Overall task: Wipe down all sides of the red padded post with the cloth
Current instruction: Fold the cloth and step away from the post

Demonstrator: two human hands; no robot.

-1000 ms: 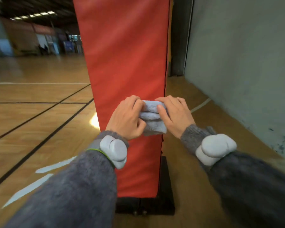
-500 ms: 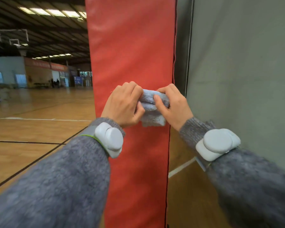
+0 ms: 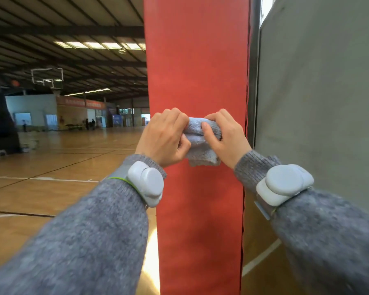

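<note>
1. My left hand and my right hand both hold the folded grey cloth. The fingers curl over its top edge and the thumbs pinch its front.
2. The cloth sits bunched between my two hands, with its lower edge hanging loose below my thumbs. It appears to lie against the front face of the red padded post, about midway across it.
3. The post stands upright and fills the middle of the view, running out of frame at top and bottom. A dark seam runs down its right edge.
4. My grey knit sleeves reach to the wrists, and each wrist carries a white wrist device.
5. Just to the right of the post is a grey wall panel.
6. To the left, the wooden court floor stretches away with dark lines across it, and a basketball backboard hangs far back under the roof.
</note>
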